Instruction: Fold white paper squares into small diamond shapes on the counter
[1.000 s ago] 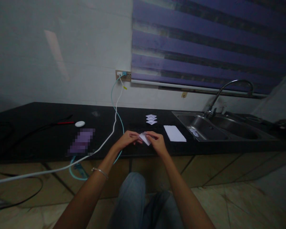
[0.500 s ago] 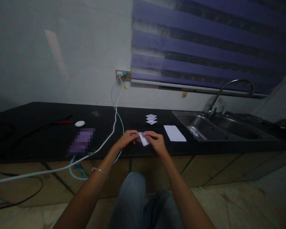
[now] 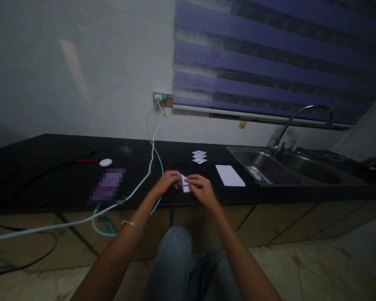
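Observation:
A small white folded paper sits between my two hands at the front edge of the black counter. My left hand pinches its left side, and a bangle shows on that wrist. My right hand is closed on the right side and hides most of the paper. Three small folded white pieces lie in a column farther back. A flat white sheet lies to the right of my hands.
A steel sink with a curved tap fills the right side. White and teal cables hang from a wall socket across the counter. A white round object and a red-tipped tool lie at the left.
My hands have closed in together, the right hand shifting left over the paper. The paper shows less than before and looks more folded.

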A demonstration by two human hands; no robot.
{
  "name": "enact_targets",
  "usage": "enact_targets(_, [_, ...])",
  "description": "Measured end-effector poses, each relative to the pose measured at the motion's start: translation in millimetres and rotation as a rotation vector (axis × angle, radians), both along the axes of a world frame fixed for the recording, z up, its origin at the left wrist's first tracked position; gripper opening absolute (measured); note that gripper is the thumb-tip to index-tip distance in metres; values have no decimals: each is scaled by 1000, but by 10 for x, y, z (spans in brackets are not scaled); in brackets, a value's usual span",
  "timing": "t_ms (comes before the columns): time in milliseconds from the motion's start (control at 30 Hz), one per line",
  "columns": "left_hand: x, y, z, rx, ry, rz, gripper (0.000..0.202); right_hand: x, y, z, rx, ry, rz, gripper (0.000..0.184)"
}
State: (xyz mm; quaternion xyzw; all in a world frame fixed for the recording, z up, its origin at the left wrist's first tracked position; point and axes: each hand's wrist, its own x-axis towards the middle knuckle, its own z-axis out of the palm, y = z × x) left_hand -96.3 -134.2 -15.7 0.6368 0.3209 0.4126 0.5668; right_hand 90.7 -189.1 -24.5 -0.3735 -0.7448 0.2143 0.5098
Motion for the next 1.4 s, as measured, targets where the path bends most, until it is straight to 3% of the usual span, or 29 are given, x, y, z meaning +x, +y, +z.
enact_targets(400, [4,-27,9,-32,12,17,33,10,15,15,30,-72,-24,30])
enact_targets(700, [24,-113,77,138,147,68,41,-8,20,1,-2,-79,-24,26])
enact_targets(867, [11,-68,4,191,171,72,38,-19,-12,62,-64,-40,67,28])
enact_targets(967, [6,-46,-44,222,191,62,35,-10,15,76,-164,97,123,40])
enact_targets(1067, [12,-48,-59,267,225,64,32,-4,81,29,-295,232,92,50])
enact_targets(1200, [32,-69,-42,327,247,86,30,-8,142,-47,-350,113,70,29])
enact_targets(1400, [45,-82,-24,343,249,84,31,-5,131,-22,-359,112,65,31])
